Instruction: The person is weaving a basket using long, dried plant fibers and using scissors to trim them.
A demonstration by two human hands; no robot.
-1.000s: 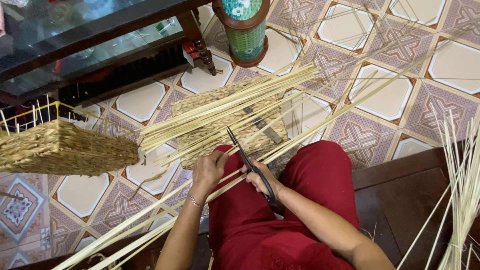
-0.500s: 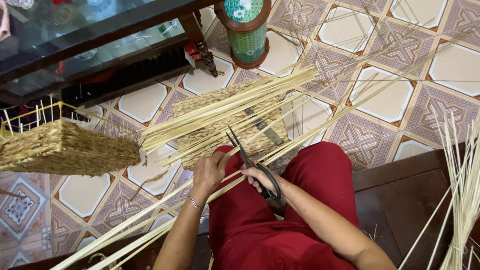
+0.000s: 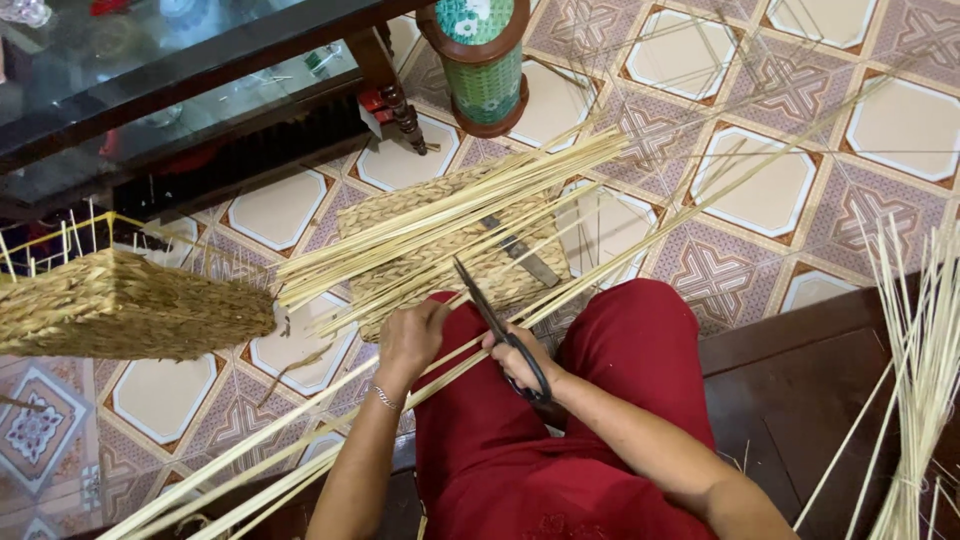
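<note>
Nearest the camera, the person sits in red trousers with both forearms stretched out over the lap. The right hand is closed through the loops of a pair of black scissors, whose blades stand slightly parted and point away toward the floor. Just beside it, the left hand is closed around long pale reed strips that run diagonally across the knees, from lower left to upper right. Beyond the hands, a flat woven mat lies on the patterned tile floor, with a bundle of reeds and a dark knife resting across it. To the left sits a woven straw basket. Loose reeds stand at the right. Farthest off are a green-and-white ceramic stool and a dark glass-topped tabletop.
</note>
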